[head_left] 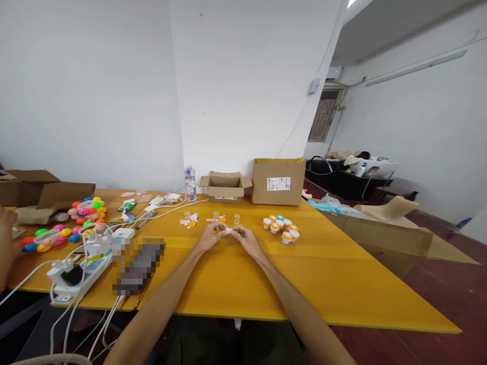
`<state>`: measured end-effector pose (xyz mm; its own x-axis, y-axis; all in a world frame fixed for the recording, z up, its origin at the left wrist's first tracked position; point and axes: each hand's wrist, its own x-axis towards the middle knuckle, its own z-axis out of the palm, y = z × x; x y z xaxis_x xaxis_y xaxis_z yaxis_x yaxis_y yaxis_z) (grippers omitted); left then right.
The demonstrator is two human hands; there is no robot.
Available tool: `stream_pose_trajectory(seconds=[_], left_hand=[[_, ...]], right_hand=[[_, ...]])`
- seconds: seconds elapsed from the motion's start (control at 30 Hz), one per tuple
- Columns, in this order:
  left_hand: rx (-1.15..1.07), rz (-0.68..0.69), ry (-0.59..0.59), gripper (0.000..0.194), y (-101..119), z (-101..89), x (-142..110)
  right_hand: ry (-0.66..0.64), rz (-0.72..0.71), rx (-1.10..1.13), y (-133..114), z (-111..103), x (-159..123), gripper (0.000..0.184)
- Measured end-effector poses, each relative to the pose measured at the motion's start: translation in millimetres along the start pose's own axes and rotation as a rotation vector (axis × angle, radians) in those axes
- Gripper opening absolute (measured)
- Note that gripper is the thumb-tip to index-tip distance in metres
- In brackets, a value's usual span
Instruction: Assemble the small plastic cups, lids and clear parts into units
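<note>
Both of my hands meet over the middle of the yellow table (236,284). My left hand (211,234) and my right hand (243,236) are closed in a pinch on a small white piece (228,230) held between them. Just beyond my fingers lie small clear cups (236,219), white bits and an orange cap (192,223). To the right of my right hand stands a cluster of small pots with orange, white and blue lids (281,228).
Two cardboard boxes (279,181) and a water bottle (190,183) stand at the table's far edge. Coloured plastic balls (85,209), power strips (81,268) and cables crowd the left side. Another person's hand (6,238) shows at the left edge. Flattened cardboard (395,233) lies on the floor at right.
</note>
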<state>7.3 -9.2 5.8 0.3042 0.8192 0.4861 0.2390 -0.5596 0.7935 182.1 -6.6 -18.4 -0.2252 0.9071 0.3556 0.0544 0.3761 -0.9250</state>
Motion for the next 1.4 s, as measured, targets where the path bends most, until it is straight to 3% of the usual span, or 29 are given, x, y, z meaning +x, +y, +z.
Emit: stream_pose_trajectory(seconds=[0.27, 0.67, 1.27, 1.4], left_hand=[[0.021, -0.021, 0.023, 0.012, 1, 2.7, -2], [-0.022, -0.054, 0.023, 0.008, 3, 7.0, -2], [0.254, 0.074, 0.024, 0.007, -2, 12.5, -3], [0.328, 0.078, 0.017, 0.006, -1, 13.1, -2]], right_hand=[[-0.053, -0.041, -0.166, 4, -1, -1, 0.040], [-0.063, -0.032, -0.213, 0, -1, -4, 0.052], [-0.080, 0.098, -0.068, 2, -8, -1, 0.054], [-0.003, 0.074, -0.100, 1, -10, 0, 0.057]])
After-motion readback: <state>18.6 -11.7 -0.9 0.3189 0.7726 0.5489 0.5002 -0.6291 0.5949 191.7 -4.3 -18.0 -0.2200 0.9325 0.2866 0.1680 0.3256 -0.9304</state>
